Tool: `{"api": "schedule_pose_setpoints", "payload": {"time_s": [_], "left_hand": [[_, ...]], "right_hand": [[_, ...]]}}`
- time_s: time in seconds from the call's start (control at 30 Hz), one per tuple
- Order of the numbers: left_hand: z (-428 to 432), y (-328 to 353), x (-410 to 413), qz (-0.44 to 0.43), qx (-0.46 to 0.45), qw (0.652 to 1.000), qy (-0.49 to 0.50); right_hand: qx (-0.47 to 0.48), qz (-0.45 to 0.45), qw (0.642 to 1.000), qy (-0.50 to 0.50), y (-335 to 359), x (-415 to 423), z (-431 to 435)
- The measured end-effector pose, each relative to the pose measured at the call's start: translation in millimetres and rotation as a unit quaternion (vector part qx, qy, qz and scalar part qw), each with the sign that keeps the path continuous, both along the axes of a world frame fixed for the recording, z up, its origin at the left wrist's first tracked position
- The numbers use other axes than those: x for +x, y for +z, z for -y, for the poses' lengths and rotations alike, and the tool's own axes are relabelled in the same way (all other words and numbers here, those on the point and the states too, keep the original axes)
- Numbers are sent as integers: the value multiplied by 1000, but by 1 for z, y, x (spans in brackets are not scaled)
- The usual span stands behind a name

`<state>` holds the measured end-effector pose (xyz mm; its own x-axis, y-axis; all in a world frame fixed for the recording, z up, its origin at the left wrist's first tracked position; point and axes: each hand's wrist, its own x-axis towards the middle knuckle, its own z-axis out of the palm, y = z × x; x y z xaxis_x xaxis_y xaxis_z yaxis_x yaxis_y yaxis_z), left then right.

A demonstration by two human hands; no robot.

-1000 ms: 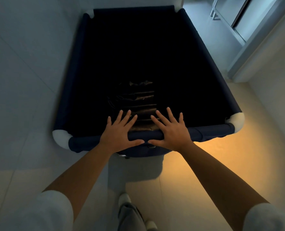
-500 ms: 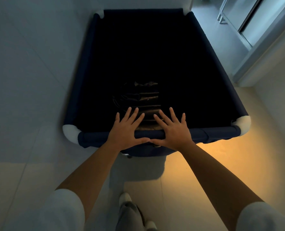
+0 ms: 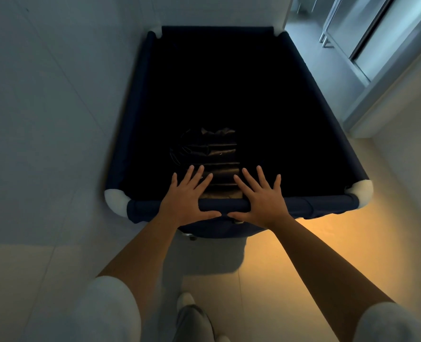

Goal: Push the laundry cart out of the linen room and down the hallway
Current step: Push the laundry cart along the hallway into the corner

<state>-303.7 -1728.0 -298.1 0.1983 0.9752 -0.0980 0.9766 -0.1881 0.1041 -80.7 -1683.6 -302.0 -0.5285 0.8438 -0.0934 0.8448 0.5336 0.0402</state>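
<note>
Nearest the camera: two pale sleeves (image 3: 111,309) at the frame's bottom corners, a grey trouser leg (image 3: 194,322) and a light shoe (image 3: 185,300) between them on the tiled floor (image 3: 266,280). Warm yellow light lay on the floor to the right; the left was dim & bluish.

Both forearms reached fwd to the cart (image 3: 229,95). Left hand (image 3: 187,201) lay flat on the near top rail (image 3: 224,206), palm down, fingers spread & pointing into the cart, thumb stretched along the rail's near side. Right hand (image 3: 261,201) did the same just beside it, thumb tips nearly meeting. Neither grip wrapped the rail: both were wide, fingers splayed, pressing on top w/ nothing held.

The cart was a deep navy fabric bin w/ white corner caps (image 3: 115,201), standing on the floor right ahead of the person. Its inside was almost black; a dark folded bundle (image 3: 209,154) showed just past the fingertips, details too dim to tell.

Further off: the cart's left side ran close along a pale wall (image 3: 56,95), touching or not I couldn't tell. To the far right stood a door frame (image 3: 389,95), w/ cooler-lit floor & metal-framed panels (image 3: 367,33) beyond.
</note>
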Motion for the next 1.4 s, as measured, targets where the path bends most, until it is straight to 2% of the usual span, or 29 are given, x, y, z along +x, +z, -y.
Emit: {"api": "schedule_pose_setpoints", "payload": {"time_s": [0.5, 0.67, 0.8, 1.0, 1.4], "left_hand": [[0, -5, -4, 31, 29, 999, -7], [5, -1, -5, 8, 42, 999, -22], [23, 2, -21, 34, 79, 996, 5], [36, 4, -60, 13, 35, 998, 59], [35, -3, -69, -30, 30, 998, 51]], "right_hand": [[-8, 3, 1000, 11, -2, -25, 4], [-14, -1, 1000, -23, 2, -28, 9], [-21, -7, 998, -54, 1, -45, 20], [-38, -31, 996, -75, -2, -79, 31], [-35, -40, 994, -92, -6, -85, 33]]}}
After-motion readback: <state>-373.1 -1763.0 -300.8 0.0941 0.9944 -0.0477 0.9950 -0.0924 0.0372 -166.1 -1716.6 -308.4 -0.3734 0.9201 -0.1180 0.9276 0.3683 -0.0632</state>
